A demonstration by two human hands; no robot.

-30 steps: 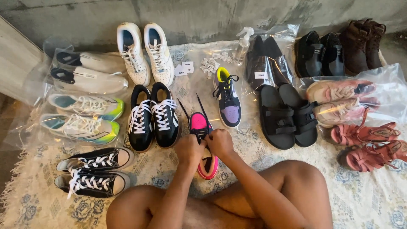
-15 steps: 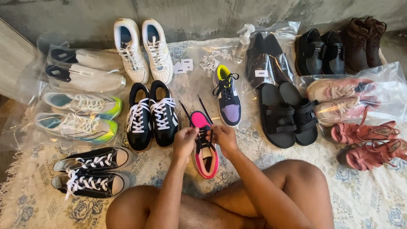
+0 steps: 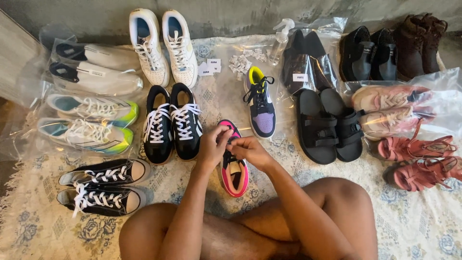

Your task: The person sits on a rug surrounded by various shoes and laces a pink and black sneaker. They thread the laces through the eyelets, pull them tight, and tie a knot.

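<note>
A pink and black sneaker [image 3: 234,173] lies on the patterned rug [image 3: 414,216] in front of my crossed legs, toe pointing away from me. My left hand [image 3: 214,147] and my right hand [image 3: 248,150] meet over its upper half, fingers pinching its black laces near the tongue. The laces are mostly hidden under my fingers. Its mate, a purple, black and yellow-lined sneaker [image 3: 260,103], stands just beyond on the rug, apart from my hands.
Black sneakers with white laces [image 3: 172,123] stand left of my hands. Black canvas shoes [image 3: 101,188] sit near left. White sneakers [image 3: 163,45], bagged shoes [image 3: 91,72], black sandals [image 3: 329,127], red heeled sandals [image 3: 423,161], brown boots [image 3: 421,43] and a spray bottle [image 3: 279,41] ring the rug.
The long black lace ends that stuck up above the shoe are drawn down under my fingers. Both hands have closed together over the shoe's tongue.
</note>
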